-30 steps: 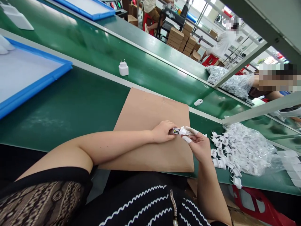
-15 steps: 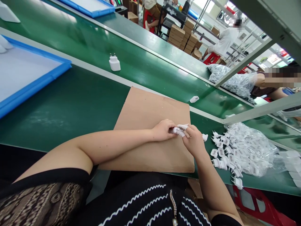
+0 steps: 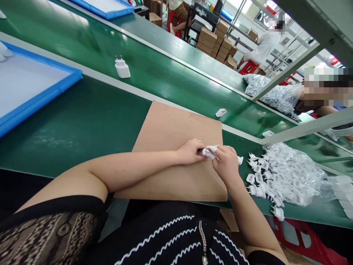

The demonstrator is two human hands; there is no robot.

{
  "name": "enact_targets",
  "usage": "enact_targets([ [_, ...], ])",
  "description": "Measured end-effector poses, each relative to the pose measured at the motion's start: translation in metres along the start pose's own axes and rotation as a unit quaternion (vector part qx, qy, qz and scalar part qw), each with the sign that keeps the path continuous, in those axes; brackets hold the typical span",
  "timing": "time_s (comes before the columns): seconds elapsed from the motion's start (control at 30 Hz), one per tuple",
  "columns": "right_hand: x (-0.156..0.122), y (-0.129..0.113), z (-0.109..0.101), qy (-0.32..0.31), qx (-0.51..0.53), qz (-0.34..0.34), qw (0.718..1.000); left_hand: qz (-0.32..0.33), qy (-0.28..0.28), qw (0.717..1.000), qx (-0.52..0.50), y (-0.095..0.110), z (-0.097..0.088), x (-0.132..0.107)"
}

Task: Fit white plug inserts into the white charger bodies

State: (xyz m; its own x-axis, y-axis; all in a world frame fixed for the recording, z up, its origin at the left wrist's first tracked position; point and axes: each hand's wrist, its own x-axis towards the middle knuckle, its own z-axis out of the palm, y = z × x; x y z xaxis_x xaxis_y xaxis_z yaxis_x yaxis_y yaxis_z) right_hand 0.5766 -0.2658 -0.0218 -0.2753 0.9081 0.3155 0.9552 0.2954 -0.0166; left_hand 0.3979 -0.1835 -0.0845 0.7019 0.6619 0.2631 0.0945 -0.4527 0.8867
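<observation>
Over a brown cardboard sheet [image 3: 176,125], my left hand [image 3: 190,151] is closed around a small white charger part [image 3: 203,151], mostly hidden by the fingers. My right hand [image 3: 226,163] meets it from the right, thumb and fingers pinched at the same part. White coverings wrap some of its fingertips, so the part's outline is hard to separate from them. Just beyond the right hand lies a white plug piece [image 3: 241,160]. Farther right, loose white two-pin plug pieces [image 3: 259,190] are heaped beside a clear plastic bag [image 3: 295,176] full of similar pieces.
A green conveyor belt [image 3: 171,86] runs behind the cardboard, carrying a white charger [image 3: 122,69] and a smaller white piece [image 3: 221,112]. A blue-rimmed tray [image 3: 41,99] stands at left. A metal post [image 3: 300,129] crosses at right, above a red stool [image 3: 300,239]. Other people sit farther back.
The white pieces on the belt have moved left, and another shows more fully behind the bag. My right hand's fingers have curled in slightly; the left hand stays nearly still.
</observation>
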Motion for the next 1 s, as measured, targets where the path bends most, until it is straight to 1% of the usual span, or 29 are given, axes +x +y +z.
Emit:
enact_targets([
  [0.07,-0.001,-0.003,0.001,0.010,-0.014,0.006,1.000,-0.005,0.001,1.000,-0.002,-0.001,0.000,0.000],
  [0.13,-0.001,-0.006,0.004,0.015,0.002,0.028,0.999,-0.007,0.004,1.000,-0.001,-0.002,0.000,-0.001],
  [0.2,-0.003,-0.007,0.008,0.016,0.045,0.057,0.997,-0.008,0.009,1.000,0.003,-0.001,0.002,-0.002],
  [0.27,-0.008,-0.003,0.011,0.023,0.110,0.082,0.990,-0.016,0.005,1.000,0.002,0.001,0.004,-0.002],
  [0.3,-0.012,0.002,0.011,0.030,0.145,0.091,0.985,-0.029,0.000,1.000,-0.004,0.000,0.004,-0.001],
  [0.37,-0.023,0.017,0.013,0.065,0.193,0.118,0.972,-0.067,0.002,0.997,-0.026,-0.003,-0.001,0.005],
  [0.4,-0.030,0.028,0.013,0.086,0.195,0.140,0.967,-0.088,0.015,0.995,-0.035,-0.007,-0.007,0.011],
  [0.47,-0.047,0.051,0.016,0.122,0.155,0.215,0.956,-0.132,0.076,0.988,-0.018,-0.017,-0.027,0.029],
  [0.53,-0.063,0.072,0.020,0.142,0.144,0.318,0.926,-0.174,0.155,0.972,0.039,-0.030,-0.055,0.053],
  [0.6,-0.075,0.087,0.027,0.158,0.196,0.392,0.885,-0.203,0.213,0.951,0.094,-0.042,-0.086,0.078],
  [0.67,-0.079,0.094,0.035,0.184,0.259,0.417,0.851,-0.223,0.252,0.932,0.139,-0.052,-0.113,0.099],
  [0.73,-0.079,0.096,0.042,0.215,0.301,0.424,0.827,-0.246,0.276,0.912,0.175,-0.057,-0.130,0.115],
  [0.8,-0.076,0.097,0.048,0.250,0.350,0.434,0.791,-0.276,0.288,0.895,0.199,-0.060,-0.135,0.126],
  [0.87,-0.074,0.097,0.052,0.281,0.401,0.441,0.752,-0.303,0.308,0.875,0.219,-0.063,-0.130,0.132],
  [0.9,-0.073,0.097,0.054,0.292,0.424,0.444,0.734,-0.302,0.335,0.860,0.239,-0.065,-0.123,0.134],
  [0.93,-0.073,0.097,0.056,0.300,0.444,0.445,0.717,-0.287,0.368,0.843,0.267,-0.067,-0.115,0.136],
  [0.97,-0.072,0.097,0.057,0.305,0.462,0.447,0.703,-0.255,0.397,0.830,0.298,-0.069,-0.106,0.138],
  [1.0,-0.072,0.097,0.058,0.307,0.478,0.448,0.690,-0.215,0.411,0.823,0.329,-0.071,-0.096,0.141],
])
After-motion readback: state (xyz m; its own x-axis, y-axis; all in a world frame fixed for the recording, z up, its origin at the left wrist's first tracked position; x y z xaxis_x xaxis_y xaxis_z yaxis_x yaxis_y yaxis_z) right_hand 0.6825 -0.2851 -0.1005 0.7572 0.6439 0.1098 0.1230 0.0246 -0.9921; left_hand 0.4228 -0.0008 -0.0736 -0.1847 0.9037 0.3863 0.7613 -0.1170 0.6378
